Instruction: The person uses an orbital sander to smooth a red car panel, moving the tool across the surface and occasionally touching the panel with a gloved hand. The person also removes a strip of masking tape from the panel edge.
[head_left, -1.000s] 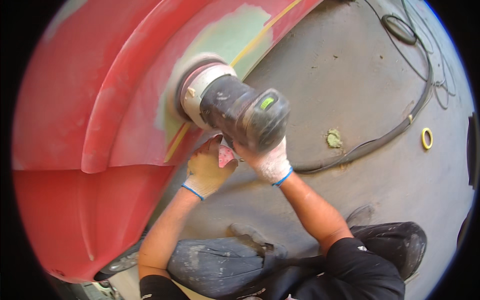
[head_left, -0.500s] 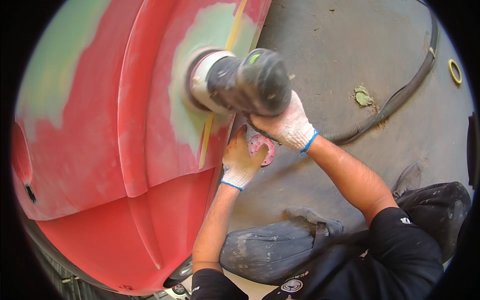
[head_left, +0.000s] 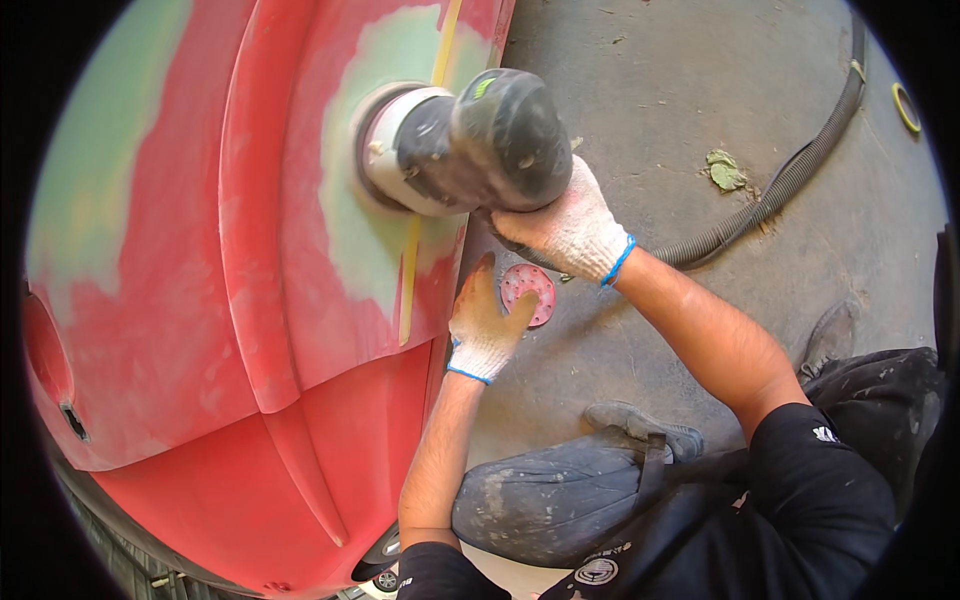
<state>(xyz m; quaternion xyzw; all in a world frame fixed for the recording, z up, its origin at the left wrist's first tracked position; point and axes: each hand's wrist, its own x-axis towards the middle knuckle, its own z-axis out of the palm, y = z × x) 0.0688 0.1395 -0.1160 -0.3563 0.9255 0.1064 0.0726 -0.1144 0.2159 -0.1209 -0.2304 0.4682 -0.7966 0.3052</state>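
Observation:
My right hand (head_left: 580, 228), in a white knit glove with a blue cuff, grips the dusty black power sander (head_left: 510, 140). The sander's round pad rests against a pale green filler patch (head_left: 345, 225) on the red car panel (head_left: 180, 340). A strip of yellow tape (head_left: 407, 285) runs down across the patch, partly behind the sander. Below the tool, my gloved left hand (head_left: 488, 325) is open at the panel's lower edge, thumb apart from the fingers. Its palm side looks dirty. Beyond its thumb, a pink perforated sanding disc (head_left: 527, 293) shows near the floor.
A ridged grey hose (head_left: 775, 200) runs from near my right hand across the concrete floor (head_left: 650, 90). A crumpled greenish scrap (head_left: 725, 170) and a yellow tape roll (head_left: 906, 108) lie on it. My bent knee (head_left: 550, 505) is close below my hands.
My view has shifted slightly. The sander has moved a little up along the filler patch, with my right hand still around it. My left hand keeps its place by the panel edge.

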